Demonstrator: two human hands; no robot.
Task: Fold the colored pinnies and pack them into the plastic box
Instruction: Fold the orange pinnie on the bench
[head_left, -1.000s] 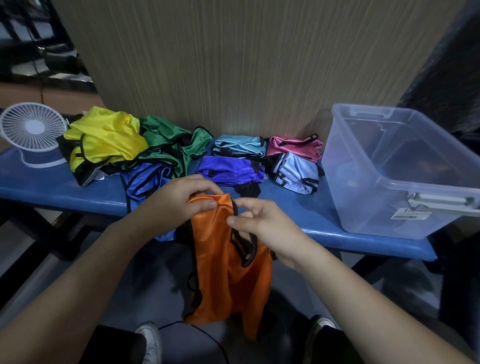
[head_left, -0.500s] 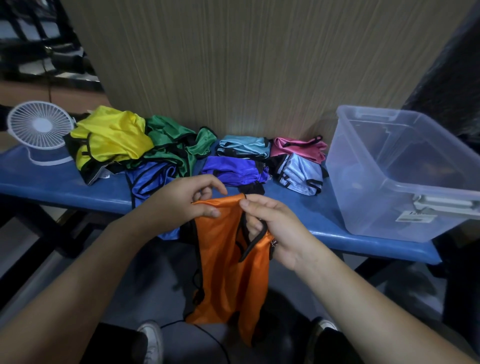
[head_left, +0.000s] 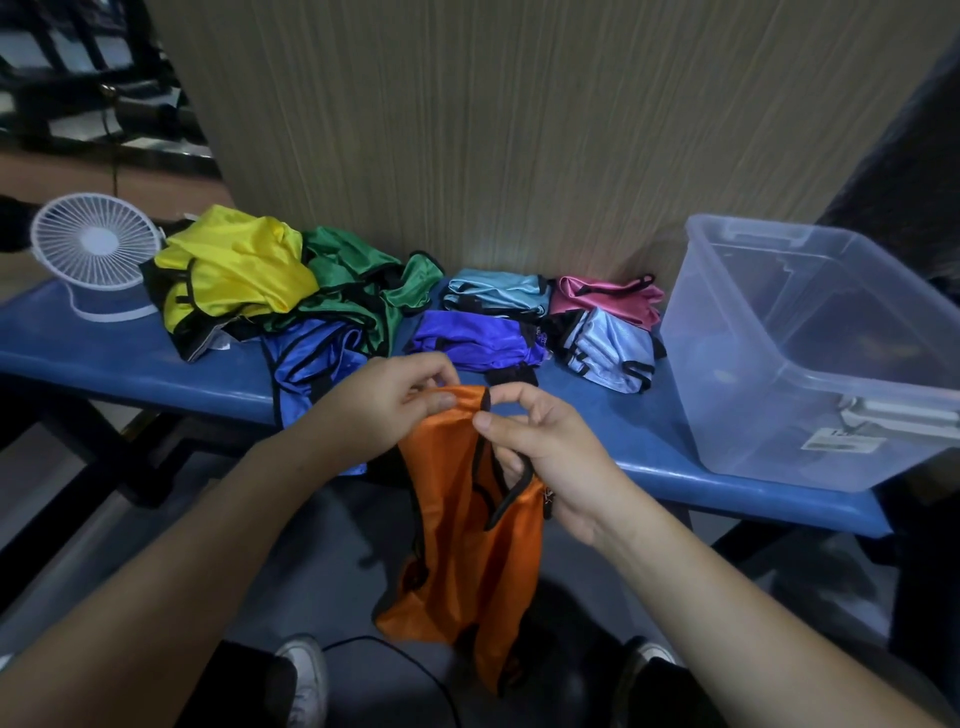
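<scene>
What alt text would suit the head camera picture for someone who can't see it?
Two hands, left hand and right hand, pinch the top edge of an orange pinny hanging before a blue bench. On the bench lie loose and folded pinnies, a white fan at left, and a clear plastic box at right.

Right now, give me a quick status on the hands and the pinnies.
Left hand and right hand pinch orange pinny top edge. Hanging unfolded off bench. Plastic box holds no pinnies. Path unobstructed.
</scene>
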